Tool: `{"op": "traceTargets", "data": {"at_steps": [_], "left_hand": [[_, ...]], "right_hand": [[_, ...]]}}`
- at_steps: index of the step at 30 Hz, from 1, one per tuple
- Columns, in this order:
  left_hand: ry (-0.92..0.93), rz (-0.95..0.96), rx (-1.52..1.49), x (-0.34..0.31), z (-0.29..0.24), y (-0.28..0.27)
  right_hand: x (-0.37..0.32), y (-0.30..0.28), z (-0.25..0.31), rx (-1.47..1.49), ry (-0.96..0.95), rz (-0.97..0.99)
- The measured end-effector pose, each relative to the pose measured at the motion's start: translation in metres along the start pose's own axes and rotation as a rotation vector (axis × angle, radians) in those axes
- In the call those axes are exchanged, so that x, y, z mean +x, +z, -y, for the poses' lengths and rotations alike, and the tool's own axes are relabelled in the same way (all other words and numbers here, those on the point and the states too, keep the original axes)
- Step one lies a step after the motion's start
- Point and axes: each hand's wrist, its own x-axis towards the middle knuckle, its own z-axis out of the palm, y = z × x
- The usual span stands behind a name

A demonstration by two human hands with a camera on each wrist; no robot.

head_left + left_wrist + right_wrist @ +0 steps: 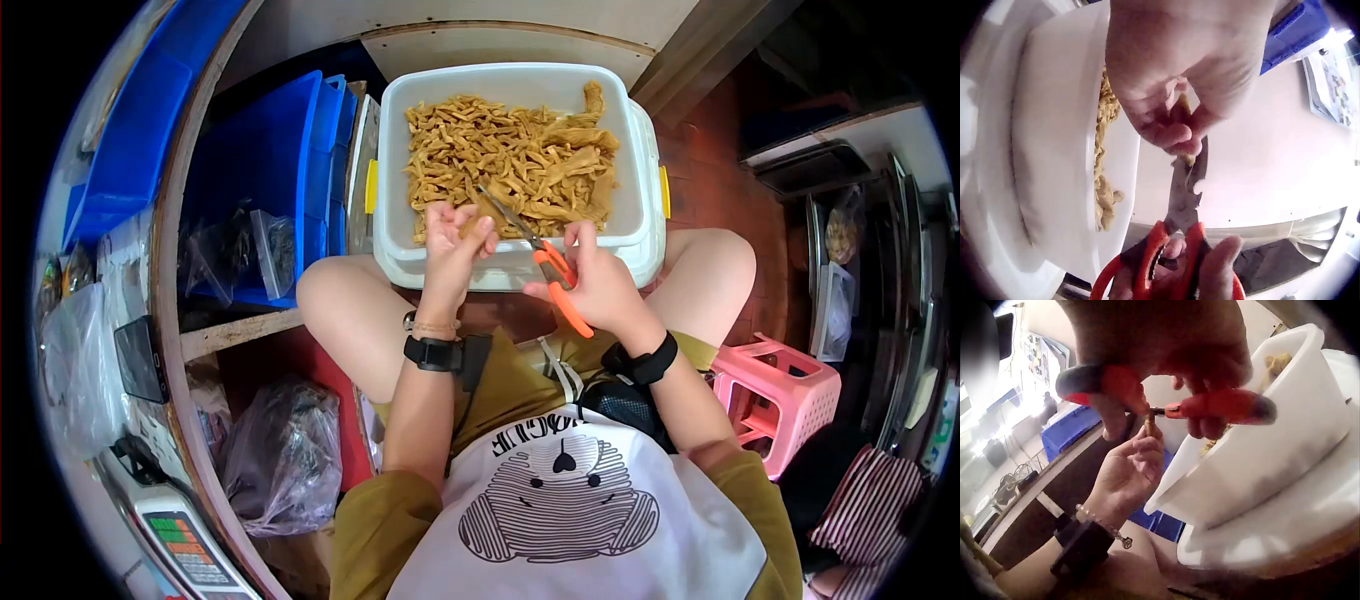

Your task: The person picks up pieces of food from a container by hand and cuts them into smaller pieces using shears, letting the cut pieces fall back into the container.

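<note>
Over the near edge of a white tub (392, 150) of brown strips (480, 150), the left hand (455, 250) pinches a small brown piece (1186, 160) between thumb and fingers. The right hand (597, 287) grips orange-handled scissors (548, 262), its fingers through the loops. In the left wrist view the scissor blades (1184, 197) stand slightly apart, their tips at the piece just below the left fingertips. The right wrist view shows the left hand (1132, 469) beyond the handles, holding the piece (1150, 425). Longer, wider brown pieces (585, 135) lie at the tub's right side.
The tub sits on a white lidded box with yellow clips (665, 192), between the person's knees. Blue bins (250, 180) and a plastic bag (285, 450) are on the left, with a scale (185, 540) lower down. A pink stool (785, 400) stands at the right.
</note>
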Motion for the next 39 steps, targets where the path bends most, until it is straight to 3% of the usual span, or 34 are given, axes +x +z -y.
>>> {"op": "traceTargets", "data": {"at_steps": [4, 8, 10, 13, 15, 18, 25, 28, 36, 39], "left_hand": [[-0.041, 0.191, 0.08, -0.003, 0.005, 0.007], [-0.016, 0.19, 0.164, -0.001, 0.009, 0.004], [0.081, 0.104, 0.326, 0.0, 0.01, 0.002], [0.116, 0.029, 0.254, 0.002, 0.007, 0.0], [0.118, -0.04, 0.223, 0.006, 0.004, -0.001], [0.069, -0.256, -0.027, 0.007, -0.001, -0.009], [0.15, -0.18, -0.181, 0.008, 0.007, -0.019], [0.064, -0.117, -0.201, 0.004, 0.003, -0.011], [0.191, -0.133, 0.002, 0.003, 0.016, -0.001], [0.139, -0.13, -0.04, 0.001, 0.017, 0.005]], "right_hand": [[0.0, 0.009, -0.014, 0.05, -0.054, -0.071], [0.0, 0.007, -0.017, 0.062, 0.013, -0.028], [0.004, 0.011, -0.022, 0.078, 0.033, -0.014], [0.008, 0.014, -0.022, 0.257, -0.112, -0.191], [0.005, -0.001, -0.012, 0.128, 0.056, -0.129], [0.001, -0.004, -0.013, -0.027, -0.022, -0.161], [0.001, 0.005, -0.018, -0.08, -0.124, -0.087], [0.001, 0.005, -0.016, -0.076, -0.111, -0.057], [0.001, 0.006, -0.014, -0.024, -0.057, -0.002], [0.002, 0.007, -0.014, 0.01, -0.047, 0.008]]}}
